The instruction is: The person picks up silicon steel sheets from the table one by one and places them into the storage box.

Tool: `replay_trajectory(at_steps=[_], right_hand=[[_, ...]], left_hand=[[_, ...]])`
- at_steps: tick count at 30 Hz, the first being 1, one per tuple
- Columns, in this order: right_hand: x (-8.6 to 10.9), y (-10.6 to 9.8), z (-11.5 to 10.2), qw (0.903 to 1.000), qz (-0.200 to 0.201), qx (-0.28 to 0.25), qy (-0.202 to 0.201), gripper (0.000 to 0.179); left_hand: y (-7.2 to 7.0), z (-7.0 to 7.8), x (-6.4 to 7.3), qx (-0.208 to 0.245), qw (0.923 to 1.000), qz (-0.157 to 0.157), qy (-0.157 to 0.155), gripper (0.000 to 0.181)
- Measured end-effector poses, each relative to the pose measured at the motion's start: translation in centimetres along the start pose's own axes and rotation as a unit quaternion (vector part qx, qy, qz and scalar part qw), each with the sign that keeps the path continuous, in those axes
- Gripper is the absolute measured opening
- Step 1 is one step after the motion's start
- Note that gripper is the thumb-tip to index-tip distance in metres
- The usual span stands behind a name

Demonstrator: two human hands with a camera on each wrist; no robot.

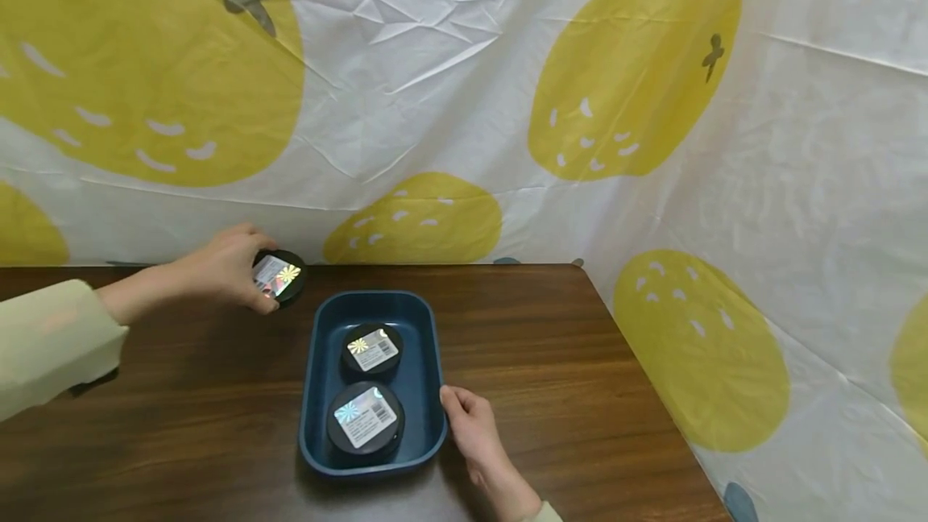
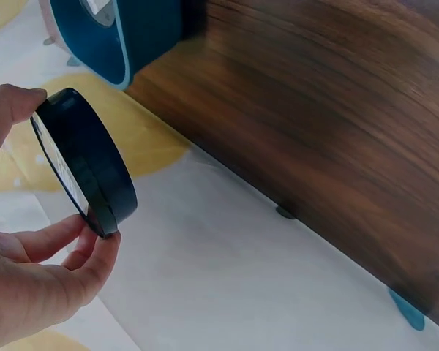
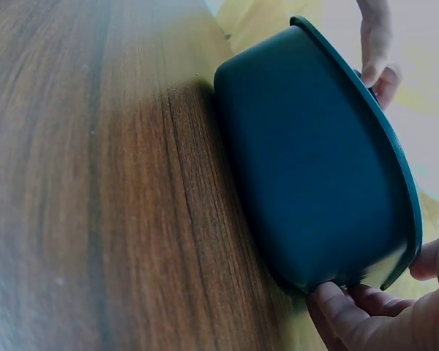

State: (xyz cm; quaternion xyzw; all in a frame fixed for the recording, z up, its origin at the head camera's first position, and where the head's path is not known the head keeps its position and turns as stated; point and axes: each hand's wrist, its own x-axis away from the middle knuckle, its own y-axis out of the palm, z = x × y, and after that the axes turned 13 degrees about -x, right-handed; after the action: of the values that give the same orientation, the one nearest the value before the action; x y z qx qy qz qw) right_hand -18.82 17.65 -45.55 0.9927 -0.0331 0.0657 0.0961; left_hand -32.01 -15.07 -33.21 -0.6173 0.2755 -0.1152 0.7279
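Observation:
My left hand (image 1: 225, 268) pinches a flat, round black container (image 1: 279, 276) between thumb and fingers, above the table and left of the blue tray's far end. A white label with a shiny starburst sticker faces up from it; the left wrist view shows its dark side wall. The deep, rectangular blue tray (image 1: 419, 385) stands on the table. Inside it lie a similar labelled round container (image 1: 371, 349) and, nearer, another one (image 1: 366, 419). My right hand (image 1: 478, 441) grips the tray's right side, thumb at the rim and fingers against the outer wall (image 3: 314, 161).
The dark wooden table (image 1: 536, 345) extends on both sides of the tray. Behind it and along its right edge hangs a white cloth (image 1: 435, 103) printed with big yellow fruit. A pale green sleeve (image 1: 58, 345) covers the left forearm.

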Motion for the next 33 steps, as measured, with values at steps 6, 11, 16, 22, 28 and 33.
replay_trajectory(at_steps=[6, 11, 16, 22, 28, 33], right_hand=[[-0.2, 0.1, 0.3, 1.0, 0.003, -0.002, 0.001, 0.035], [-0.1, 0.3, 0.3, 1.0, 0.007, 0.001, -0.004, 0.034], [0.1, 0.5, 0.0, 0.9999, 0.005, -0.004, -0.01, 0.033], [0.2, 0.6, 0.0, 0.9999, 0.006, -0.005, -0.012, 0.033], [0.3, 0.7, 0.0, 0.9998, 0.005, -0.007, -0.016, 0.032], [0.3, 1.0, 0.1, 0.9998, 0.006, 0.002, -0.018, 0.032]], left_hand=[[0.4, 1.0, -0.7, 0.0, 0.9997, -0.006, 0.025, 0.079], [0.7, 1.6, -1.0, 0.009, 0.9994, -0.007, 0.033, 0.078], [0.8, 2.1, -1.3, 0.017, 0.9992, -0.003, 0.037, 0.078], [1.1, 2.7, -1.8, 0.023, 0.9987, -0.004, 0.044, 0.078], [1.6, 3.6, -2.2, 0.033, 0.9976, -0.019, 0.057, 0.078], [2.0, 4.2, -2.3, 0.042, 0.9972, -0.023, 0.058, 0.078]])
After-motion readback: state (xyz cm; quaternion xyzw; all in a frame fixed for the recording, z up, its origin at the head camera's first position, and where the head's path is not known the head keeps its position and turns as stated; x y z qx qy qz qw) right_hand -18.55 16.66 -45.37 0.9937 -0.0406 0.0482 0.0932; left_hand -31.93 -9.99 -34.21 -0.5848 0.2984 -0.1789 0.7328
